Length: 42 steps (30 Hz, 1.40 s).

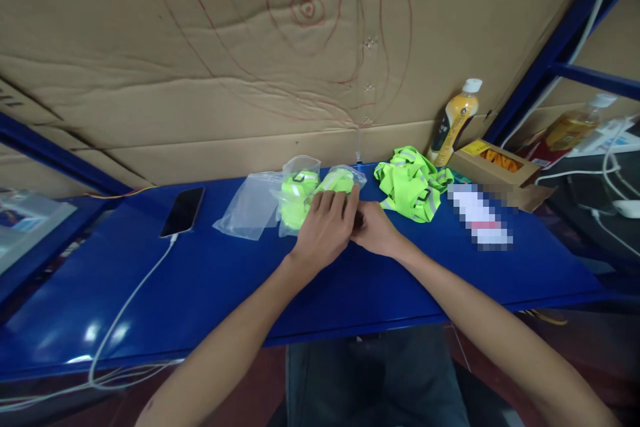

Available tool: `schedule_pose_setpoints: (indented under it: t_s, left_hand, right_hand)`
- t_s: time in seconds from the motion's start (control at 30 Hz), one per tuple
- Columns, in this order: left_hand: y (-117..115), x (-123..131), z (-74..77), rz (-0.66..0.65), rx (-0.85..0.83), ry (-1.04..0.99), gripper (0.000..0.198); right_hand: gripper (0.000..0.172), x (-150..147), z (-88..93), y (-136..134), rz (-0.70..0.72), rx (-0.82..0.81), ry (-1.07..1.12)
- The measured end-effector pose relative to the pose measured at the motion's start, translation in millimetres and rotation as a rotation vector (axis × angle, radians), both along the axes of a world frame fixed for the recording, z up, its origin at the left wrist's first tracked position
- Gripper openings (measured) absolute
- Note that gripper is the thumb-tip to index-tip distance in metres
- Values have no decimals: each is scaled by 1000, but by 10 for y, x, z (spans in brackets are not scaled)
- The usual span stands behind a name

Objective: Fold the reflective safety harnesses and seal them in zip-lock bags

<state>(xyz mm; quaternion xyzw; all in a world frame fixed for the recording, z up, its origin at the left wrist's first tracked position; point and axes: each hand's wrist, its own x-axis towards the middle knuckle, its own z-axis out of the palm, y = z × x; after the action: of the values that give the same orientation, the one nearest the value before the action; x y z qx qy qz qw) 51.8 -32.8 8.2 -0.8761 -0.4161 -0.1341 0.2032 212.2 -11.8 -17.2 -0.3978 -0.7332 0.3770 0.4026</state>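
Blue tabletop: a glossy surface crossing the view, backed by a cardboard panel.
Dark trousers: nearest, below the table's front edge.
White cable: loops near the left front edge and runs up to the phone.
Left hand: palm down, fingers bent and close together over the lower part of the right-hand bag; I cannot tell whether they grip it.
Right hand: curled inward, its fingertips meeting the left hand's; what they pinch, if anything, is hidden.
Right-hand bag: clear plastic around folded neon-green straps, partly under the left hand.
Left-hand bag: similar green contents, just beside the other.
Flat clear bag: lies left of both.
Phone: dark screen up, farther left.
Loose green straps: heaped right of the hands, with grey reflective bands.
Cardboard box: orange items show through its window.
Yellow bottle: white-capped, behind the box's left end.
Cardboard panel: farthest, marked with red curves.
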Motion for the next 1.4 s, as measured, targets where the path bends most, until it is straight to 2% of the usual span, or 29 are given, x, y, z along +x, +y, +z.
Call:
schedule_pose_setpoints:
  t_s: [0.1, 0.17, 0.23, 0.3, 0.33, 0.4, 0.47, 0.53, 0.6, 0.7, 0.8, 0.9, 0.97, 1.03, 1.13, 1.2, 1.27, 1.4]
  left_hand:
    - [-18, 36, 2, -12, -20, 10, 81]
    - [-25, 11, 67, -26, -51, -31, 92]
    - [-15, -85, 177, -103, -126, -89, 112]
    - [22, -244, 289, -194, -218, -129, 130]
    - [51, -333, 330, -200, -235, -134, 133]
    - [116, -477, 365, -153, -208, -121, 125]
    - [159, -528, 348, -117, -195, -84, 97]
    - [159, -472, 309, -109, -219, -42, 67]
    - [122, -353, 271, -100, -227, -11, 49]
    - [69, -192, 227, -96, -187, 29, 37]
    - [72, -153, 205, -96, -163, -22, 33]
    - [90, -204, 245, 20, -116, -258, 32]
    - [78, -245, 308, 133, -79, -475, 46]
    - [46, -273, 372, 181, -73, -645, 66]
    - [-2, -291, 422, 106, -173, -721, 86]
    - [1, -304, 423, 40, -302, -744, 95]
    - [42, -323, 410, 1, -454, -853, 91]
    - [164, -336, 339, -73, -709, -1080, 56]
  right_hand:
    - [7, -14, -76, 33, 12, -55, 28]
    - [7, -3, -106, 49, 59, -97, 85]
    - [7, 18, -100, 53, 110, -120, 122]
    - [14, 44, -51, 51, 148, -146, 152]
    - [21, 61, -15, 51, 159, -166, 171]
    - [33, 97, 65, 57, 194, -235, 222]
    - [43, 131, 127, 65, 243, -317, 264]
    - [47, 146, 141, 67, 262, -362, 278]
    - [48, 130, 102, 56, 239, -336, 265]
    - [44, 61, 1, 16, 147, -215, 193]
    - [42, 21, -18, -25, 71, -142, 155]
    - [42, 58, 116, -55, 99, -176, 278]
    - [45, 95, 237, -79, 82, -161, 413]
    - [51, 106, 320, -102, 45, -115, 494]
    - [65, 69, 324, -105, 34, -163, 489]
    - [59, 51, 283, -77, 27, -225, 497]
    - [52, 62, 249, -37, 13, -242, 536]
    - [50, 98, 240, 8, -7, -350, 625]
